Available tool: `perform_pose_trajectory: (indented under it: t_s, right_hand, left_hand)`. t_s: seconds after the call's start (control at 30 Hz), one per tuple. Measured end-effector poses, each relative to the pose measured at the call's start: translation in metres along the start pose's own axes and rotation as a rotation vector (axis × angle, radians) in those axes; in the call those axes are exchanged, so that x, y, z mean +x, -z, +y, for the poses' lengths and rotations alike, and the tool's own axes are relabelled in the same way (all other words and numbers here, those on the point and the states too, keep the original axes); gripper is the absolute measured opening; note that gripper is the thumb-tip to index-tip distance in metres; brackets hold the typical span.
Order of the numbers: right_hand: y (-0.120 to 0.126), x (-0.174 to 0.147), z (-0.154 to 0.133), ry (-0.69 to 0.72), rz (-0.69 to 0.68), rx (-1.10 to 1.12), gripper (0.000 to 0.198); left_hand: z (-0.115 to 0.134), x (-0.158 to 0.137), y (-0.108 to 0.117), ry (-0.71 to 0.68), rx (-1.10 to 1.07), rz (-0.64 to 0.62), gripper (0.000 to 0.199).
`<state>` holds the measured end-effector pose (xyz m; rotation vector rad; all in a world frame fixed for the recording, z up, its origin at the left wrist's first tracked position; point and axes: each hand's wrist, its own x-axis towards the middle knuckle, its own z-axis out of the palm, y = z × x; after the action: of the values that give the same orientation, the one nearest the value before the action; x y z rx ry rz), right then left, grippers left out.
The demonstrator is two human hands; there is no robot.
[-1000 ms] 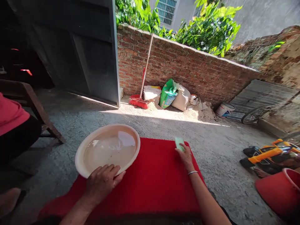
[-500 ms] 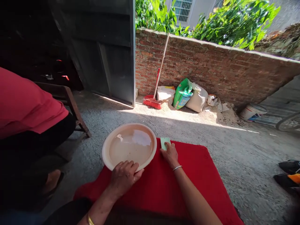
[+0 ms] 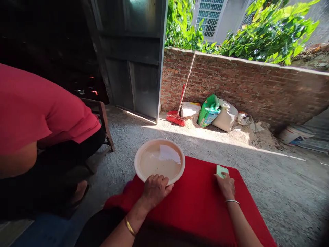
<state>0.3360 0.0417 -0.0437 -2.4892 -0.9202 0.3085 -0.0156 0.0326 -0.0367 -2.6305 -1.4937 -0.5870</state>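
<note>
I'm seeing left hand [image 3: 155, 188] gripping basin [image 3: 137, 163] by its near rim, knuckles up — right hand [image 3: 227, 185] clasping pale green block [image 3: 220, 169] over red cloth [image 3: 195, 199], arm [image 3: 239, 216] extended.

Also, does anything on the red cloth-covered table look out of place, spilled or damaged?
The round, pale plastic basin seems oddly placed: it appears to overhang the far-left corner of the red cloth-covered table. Its water also shows a few dark specks. I see no spill or damage.
</note>
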Motion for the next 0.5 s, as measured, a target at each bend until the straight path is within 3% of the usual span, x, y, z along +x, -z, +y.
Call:
perform_pose_trajectory:
  t_s: [0.07,0.2,0.27,0.4,0.5]
  right_hand:
    - [-0.020,-0.020,-0.014,0.071,-0.038,0.018,0.063]
    - [-0.067,-0.075,-0.051,0.366,-0.201,0.123,0.046]
    - [-0.076,-0.092,-0.056,0.470,-0.270,0.184,0.040]
    - [-0.051,-0.080,-0.021,0.444,-0.248,0.250,0.043]
    - [-0.018,-0.050,0.021,0.227,-0.107,0.249,0.057]
  left_hand:
    - [0.000,0.000,0.001,0.002,-0.008,0.002,0.022]
    - [0.001,-0.001,0.003,0.008,-0.017,0.010,0.019]
    - [0.002,-0.001,0.004,0.013,-0.019,0.011,0.019]
    - [0.001,-0.002,0.003,0.013,-0.024,-0.010,0.021]
    - [0.001,-0.001,0.001,0.013,-0.024,-0.031,0.023]
